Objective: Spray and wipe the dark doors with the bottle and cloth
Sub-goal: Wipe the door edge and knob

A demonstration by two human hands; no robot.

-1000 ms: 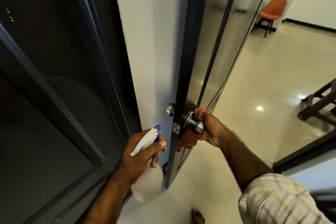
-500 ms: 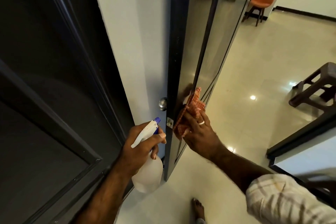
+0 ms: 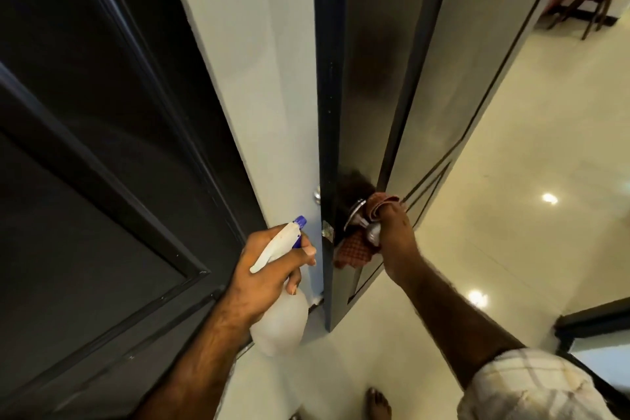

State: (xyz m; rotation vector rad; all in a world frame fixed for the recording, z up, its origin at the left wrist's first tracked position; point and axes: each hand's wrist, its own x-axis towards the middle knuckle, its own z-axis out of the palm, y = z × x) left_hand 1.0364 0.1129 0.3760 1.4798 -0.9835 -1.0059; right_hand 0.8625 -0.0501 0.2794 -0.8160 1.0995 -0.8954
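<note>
cloth back on the knob; wiping moved off the door face.
right hand (image 3: 395, 235) wraps the red checked cloth (image 3: 353, 249) round the round steel knob (image 3: 373, 232) of the glossy dark open door (image 3: 375, 78); half a second ago it pressed flat on the panel. left hand (image 3: 269, 269) grips the translucent white spray bottle (image 3: 283, 317), idle beside the door edge.

The person wore a pale checked short sleeve (image 3: 531, 389) on the right arm; both forearms and one foot (image 3: 377, 402) were bare.

No text, label, brand, number or sign can be read anywhere in the view.
</note>
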